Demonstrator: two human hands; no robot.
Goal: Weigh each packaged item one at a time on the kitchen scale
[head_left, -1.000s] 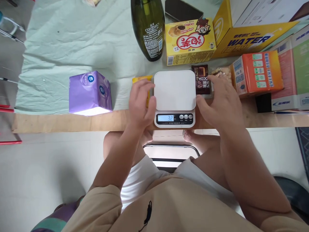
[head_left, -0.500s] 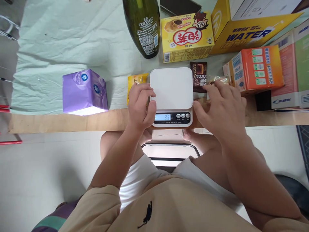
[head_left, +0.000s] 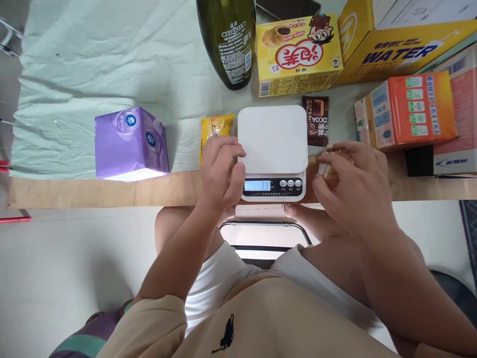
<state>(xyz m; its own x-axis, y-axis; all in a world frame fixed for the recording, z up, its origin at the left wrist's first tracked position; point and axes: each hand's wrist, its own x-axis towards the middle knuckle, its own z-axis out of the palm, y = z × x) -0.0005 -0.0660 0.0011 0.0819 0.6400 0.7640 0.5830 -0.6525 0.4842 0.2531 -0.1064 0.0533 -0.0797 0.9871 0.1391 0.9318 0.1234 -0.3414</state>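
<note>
- A white kitchen scale sits at the near edge of the wooden surface, its platform bare and its lit display reading 33.
- The left hand rests against the scale's left side, fingers curled loosely; its grip presses on the scale's edge without closing around anything.
- Partly under that hand lies a yellow snack packet, just beside the scale's left edge.
- The right hand is just right of the scale; its grip pinches a small clear-wrapped snack between fingertips and thumb, near the scale's right front corner.
- A dark brown cocoa packet lies flat, touching or nearly touching the scale's right rear side.
- Behind the scale stand a dark green bottle and a yellow pastry box.
- To the right are a yellow carton marked WATER and an orange box.
- Well to the left, a purple tissue pack sits on the pale green cloth.
</note>
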